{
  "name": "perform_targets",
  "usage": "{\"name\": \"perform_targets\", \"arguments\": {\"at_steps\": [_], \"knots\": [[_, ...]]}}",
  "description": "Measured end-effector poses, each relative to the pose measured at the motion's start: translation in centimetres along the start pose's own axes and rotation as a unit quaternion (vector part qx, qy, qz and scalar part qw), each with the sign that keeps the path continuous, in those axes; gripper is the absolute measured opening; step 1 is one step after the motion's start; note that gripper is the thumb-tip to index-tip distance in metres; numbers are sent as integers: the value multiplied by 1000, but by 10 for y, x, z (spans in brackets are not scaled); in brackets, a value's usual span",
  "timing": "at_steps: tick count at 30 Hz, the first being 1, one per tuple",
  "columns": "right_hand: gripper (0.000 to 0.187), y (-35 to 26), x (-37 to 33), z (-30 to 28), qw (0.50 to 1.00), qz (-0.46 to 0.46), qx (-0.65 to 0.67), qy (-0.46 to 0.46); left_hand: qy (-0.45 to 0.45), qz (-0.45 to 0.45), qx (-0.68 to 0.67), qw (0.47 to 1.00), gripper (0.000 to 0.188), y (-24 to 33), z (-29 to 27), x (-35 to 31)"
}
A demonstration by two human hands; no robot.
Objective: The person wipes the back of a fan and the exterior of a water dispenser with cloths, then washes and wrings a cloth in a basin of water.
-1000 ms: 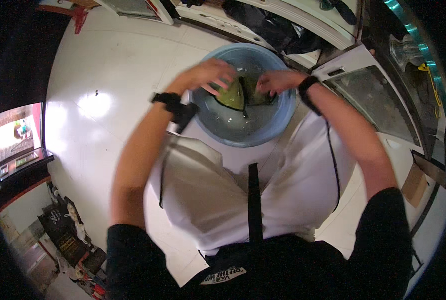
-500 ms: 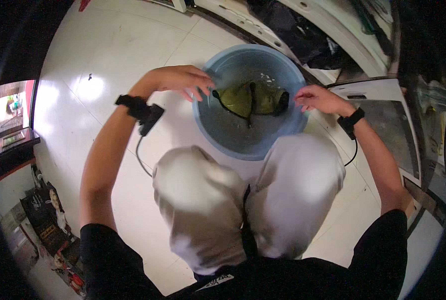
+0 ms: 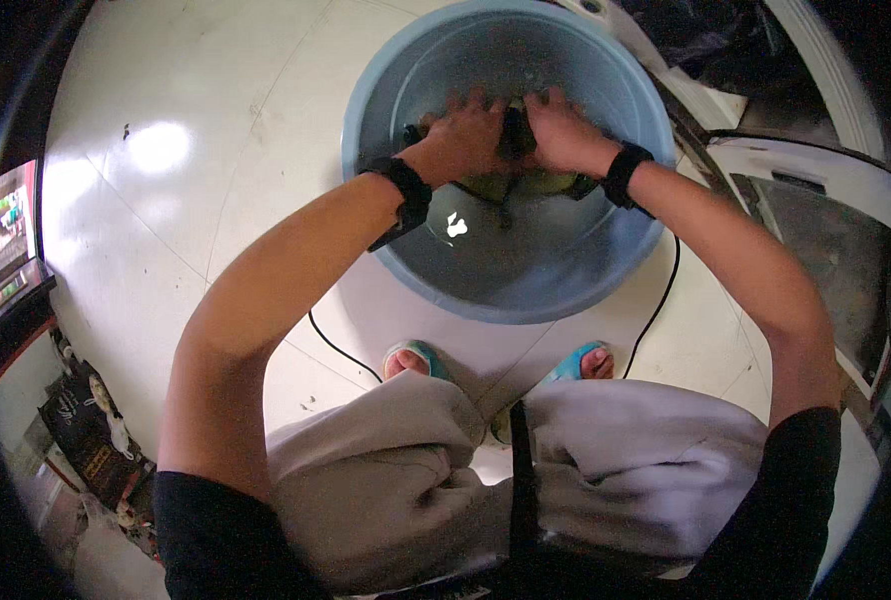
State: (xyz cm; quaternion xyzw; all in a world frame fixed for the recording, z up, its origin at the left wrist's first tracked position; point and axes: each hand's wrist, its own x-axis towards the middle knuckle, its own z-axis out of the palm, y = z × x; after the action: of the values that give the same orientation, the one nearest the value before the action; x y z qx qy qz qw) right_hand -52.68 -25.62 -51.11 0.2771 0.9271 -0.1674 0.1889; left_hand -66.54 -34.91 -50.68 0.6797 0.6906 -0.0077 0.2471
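Note:
An olive-green cloth item [image 3: 496, 187] with black edging lies in water inside a round blue-grey basin [image 3: 369, 130]. Both my hands reach down into the basin, side by side, over this cloth. My left hand [image 3: 466, 137] rests on its left part, fingers stretched forward and apart. On its right part lies my right hand [image 3: 566, 137], its fingers also extended and pointing away from me. Between them a black strip of the item shows. Its exact kind is hard to tell, as my hands cover most of it.
Light floor tiles [image 3: 176, 200] surround the basin, and my feet in blue slippers [image 3: 568, 364] stand behind it. White furniture with a dark panel [image 3: 816, 240] is at the right. Black cables [image 3: 656, 320] hang from the bands on my wrists.
My hands have gone from the basin's two rims down onto the cloth in the water. The basin sits higher in the picture and looks larger, and my knees have drawn back.

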Motion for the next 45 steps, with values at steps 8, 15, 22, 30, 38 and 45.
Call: {"name": "perform_targets", "arguments": {"at_steps": [8,15,22,30,38,45], "knots": [[43,-4,-3,37,982,-149,-114,-8,46,76,71,994,48,-24,92,9],[39,37,18,20,944,-219,105,-226,-162,65,-23,984,37,-17,9,-5],[57,-7,-6,-49,967,-134,6,-219,-268,9,-4,963,64,-17,-52,-47],[64,17,-10,-75,970,-63,-54,-227,-258,-72,-68,961,61,-24,-39,-49],[39,13,-31,-58,976,-128,48,-168,-245,-111,-119,956,66,-5,-50,-61],[35,10,-36,-28,991,-86,4,-100,-166,-16,62,984,54,-32,-12,-49]]}}
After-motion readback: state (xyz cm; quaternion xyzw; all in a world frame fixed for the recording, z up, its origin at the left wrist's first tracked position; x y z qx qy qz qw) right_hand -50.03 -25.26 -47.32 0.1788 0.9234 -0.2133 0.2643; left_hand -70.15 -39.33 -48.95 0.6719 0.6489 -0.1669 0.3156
